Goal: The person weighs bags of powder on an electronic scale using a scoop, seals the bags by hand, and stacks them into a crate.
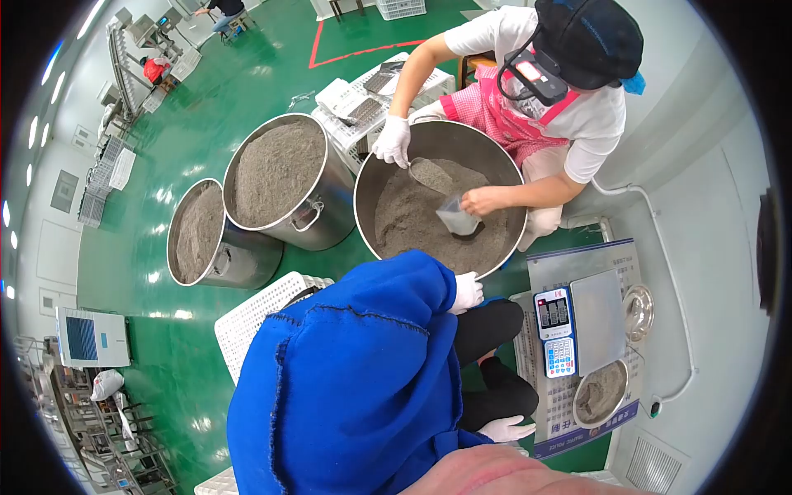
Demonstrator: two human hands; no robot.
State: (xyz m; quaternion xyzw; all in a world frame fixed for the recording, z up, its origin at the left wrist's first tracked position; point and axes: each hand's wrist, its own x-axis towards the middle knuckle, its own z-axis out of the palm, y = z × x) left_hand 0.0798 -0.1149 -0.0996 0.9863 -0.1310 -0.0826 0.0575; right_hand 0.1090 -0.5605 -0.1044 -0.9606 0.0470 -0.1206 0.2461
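My left hand, in a white glove below a blue sleeve, is at the near rim of a large metal basin, its fingers closed at the edge. Grey-brown powder lies in the basin. Lower right, my gloved right hand is empty beside my dark-clad knee, fingers stretched out. Across the basin, a co-worker's gloved hand holds a metal scoop of powder. That person's other hand, bare, holds a clear plastic bag over the powder.
Two metal drums heaped with powder stand left. White crates are near me and beyond the basin. On the right are a digital scale, a bowl of powder and a wall pipe. Other people sit far back.
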